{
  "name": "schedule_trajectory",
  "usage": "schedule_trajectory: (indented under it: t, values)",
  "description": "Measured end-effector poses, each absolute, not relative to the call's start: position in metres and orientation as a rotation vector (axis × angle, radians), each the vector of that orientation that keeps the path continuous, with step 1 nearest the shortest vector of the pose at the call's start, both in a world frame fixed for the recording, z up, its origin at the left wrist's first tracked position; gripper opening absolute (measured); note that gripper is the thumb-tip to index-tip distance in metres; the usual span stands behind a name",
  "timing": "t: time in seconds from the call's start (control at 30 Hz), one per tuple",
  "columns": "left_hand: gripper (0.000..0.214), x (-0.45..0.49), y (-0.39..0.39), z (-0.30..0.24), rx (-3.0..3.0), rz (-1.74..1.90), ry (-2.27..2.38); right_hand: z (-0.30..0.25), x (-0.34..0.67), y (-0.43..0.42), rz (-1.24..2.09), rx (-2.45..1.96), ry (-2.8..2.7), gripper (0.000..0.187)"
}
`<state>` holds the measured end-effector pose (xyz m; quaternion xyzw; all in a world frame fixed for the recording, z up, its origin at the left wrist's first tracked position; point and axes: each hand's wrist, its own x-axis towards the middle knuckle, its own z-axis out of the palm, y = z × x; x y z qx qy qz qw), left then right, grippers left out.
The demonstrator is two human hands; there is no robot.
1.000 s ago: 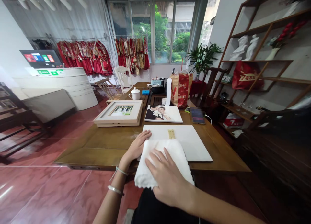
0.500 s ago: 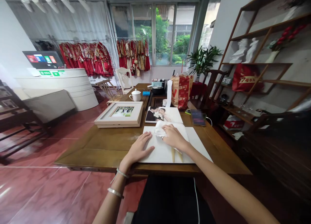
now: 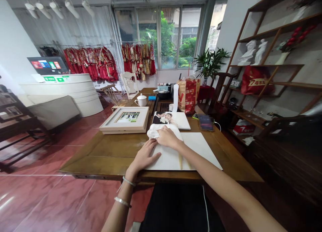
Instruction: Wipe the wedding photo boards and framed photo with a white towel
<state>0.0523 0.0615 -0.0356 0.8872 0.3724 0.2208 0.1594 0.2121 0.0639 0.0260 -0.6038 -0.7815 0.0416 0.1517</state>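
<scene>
Table (image 3: 108, 155): near edge is in view, far end lost behind clutter. White board (image 3: 201, 148) lies flat on it in front of me; its far left corner is covered by the cloth and my right forearm crosses its middle. Cloth (image 3: 152, 131) is bunched on that corner, mostly hidden under my right hand (image 3: 168, 138), only a white lump showing at the left. Right fingers are curled down over it, gripping and pressing. Left hand (image 3: 146, 156) lies flat on the board's left edge, fingers spread, holding nothing. Tan strip (image 3: 180, 161): only the lower end shows, the rest is under my arm.

Vs 0.5 s ago: right hand and cloth have slid left, from mid far edge to the corner. Left hand hasn't moved. A second ago the cloth was spread wide at the near edge.
</scene>
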Motion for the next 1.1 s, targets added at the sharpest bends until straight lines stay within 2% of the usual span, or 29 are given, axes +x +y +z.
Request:
schedule_trajectory:
  t: [0.2,0.37,0.73,0.9,1.1]
  values:
    - [0.051,0.052,0.061,-0.034,2.502,0.616,1.066,0.014,0.281,0.031,0.053,-1.898,-2.15,0.038]
    - [0.051,0.052,0.059,-0.033,2.502,0.616,1.066,-0.004,0.337,0.007,0.041,-1.938,-2.086,0.061]
    - [0.051,0.053,0.061,-0.036,2.529,0.625,1.041,-0.021,0.305,-0.115,-0.016,-1.696,-2.218,0.088]
    - [0.053,0.053,0.06,-0.034,2.544,0.612,1.046,-0.016,0.322,-0.119,0.141,-1.689,-2.156,0.08]
    - [0.053,0.053,0.06,-0.033,2.55,0.62,1.031,-0.012,0.356,-0.039,0.23,-1.736,-2.208,0.064]
